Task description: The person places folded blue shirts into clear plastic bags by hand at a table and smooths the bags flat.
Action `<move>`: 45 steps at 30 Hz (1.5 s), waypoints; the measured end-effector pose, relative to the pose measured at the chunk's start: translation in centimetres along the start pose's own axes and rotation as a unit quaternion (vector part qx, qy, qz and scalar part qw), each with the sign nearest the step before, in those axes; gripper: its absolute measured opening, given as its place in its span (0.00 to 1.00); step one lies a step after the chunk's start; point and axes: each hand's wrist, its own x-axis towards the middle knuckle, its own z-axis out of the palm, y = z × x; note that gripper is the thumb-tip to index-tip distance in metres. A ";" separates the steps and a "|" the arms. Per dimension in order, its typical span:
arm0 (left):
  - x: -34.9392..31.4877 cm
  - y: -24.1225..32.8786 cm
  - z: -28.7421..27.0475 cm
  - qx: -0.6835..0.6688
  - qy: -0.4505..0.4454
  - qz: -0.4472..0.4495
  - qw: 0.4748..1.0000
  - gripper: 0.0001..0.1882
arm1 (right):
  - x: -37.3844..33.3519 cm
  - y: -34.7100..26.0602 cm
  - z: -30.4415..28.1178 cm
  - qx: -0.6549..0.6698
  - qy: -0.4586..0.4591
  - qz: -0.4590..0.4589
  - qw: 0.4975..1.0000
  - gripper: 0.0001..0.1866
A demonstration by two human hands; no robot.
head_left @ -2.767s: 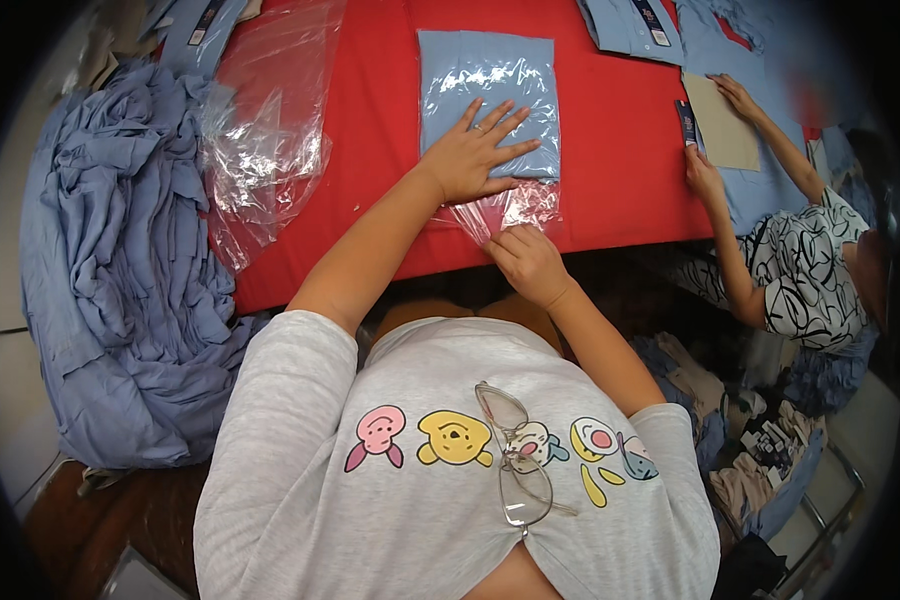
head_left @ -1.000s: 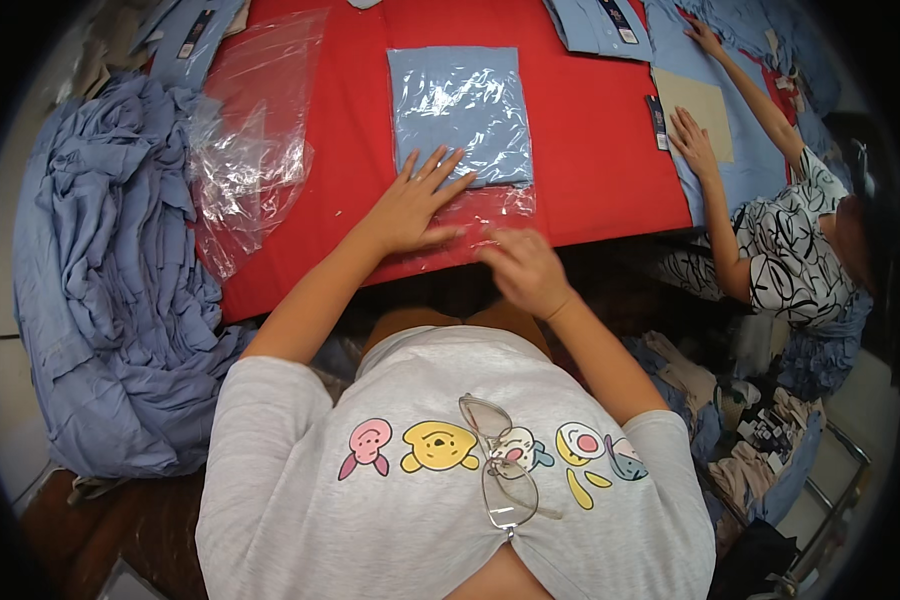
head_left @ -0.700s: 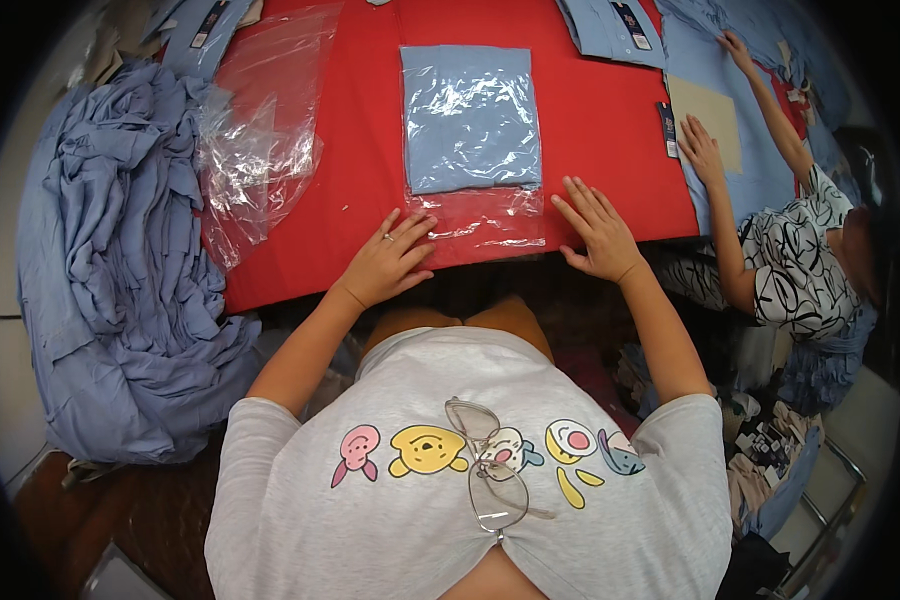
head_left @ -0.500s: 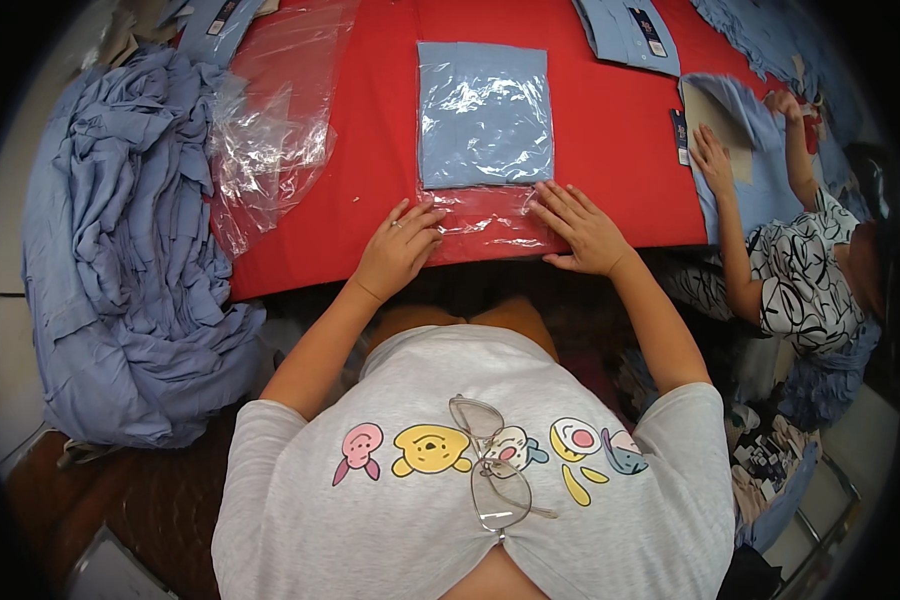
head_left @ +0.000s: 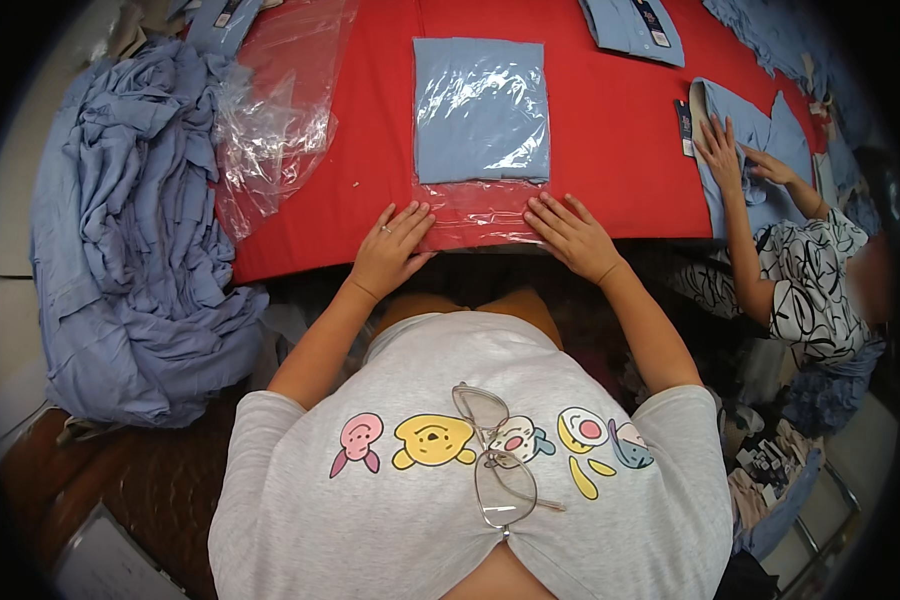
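A folded light-blue shirt (head_left: 481,110) lies inside a clear plastic bag on the red-covered table (head_left: 620,150) in front of me. The bag's loose flap (head_left: 478,212) extends toward the table's near edge. At the flap's left corner rests my left hand (head_left: 394,248), fingers stretched forward and a ring on one of them. My right hand (head_left: 574,238) lies on the flap's right corner, its fingers spread and flat. Whether either thumb is tucked under the plastic is hard to make out.
Crumpled blue shirts (head_left: 130,240) make a big heap on the left, beside loose clear plastic bags (head_left: 280,130). Folded tagged shirts (head_left: 635,32) lie at the far right. A co-worker's hands (head_left: 722,158) press on another blue garment (head_left: 765,130) at the right.
My right hand has slid slightly left and nearer along the flap, while my left hand stays at its corner. The co-worker's raised hand has come down onto the garment, which is now folded over.
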 end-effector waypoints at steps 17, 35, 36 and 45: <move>1.7 1.2 -2.1 -0.068 0.046 0.026 0.996 0.07 | 2.1 1.1 -1.0 0.029 0.001 -0.063 0.998 0.36; 11.6 -1.5 0.8 -0.309 0.122 -0.381 0.863 0.14 | 11.7 -1.3 -1.1 0.368 0.153 0.507 0.764 0.21; 11.9 -1.4 0.6 -0.293 0.126 -0.378 0.869 0.15 | 12.1 -1.3 -1.2 0.349 0.136 0.524 0.765 0.22; 14.0 -2.8 -1.1 -0.015 0.132 -0.275 0.952 0.26 | 13.2 2.2 -2.3 0.118 0.171 0.467 0.859 0.24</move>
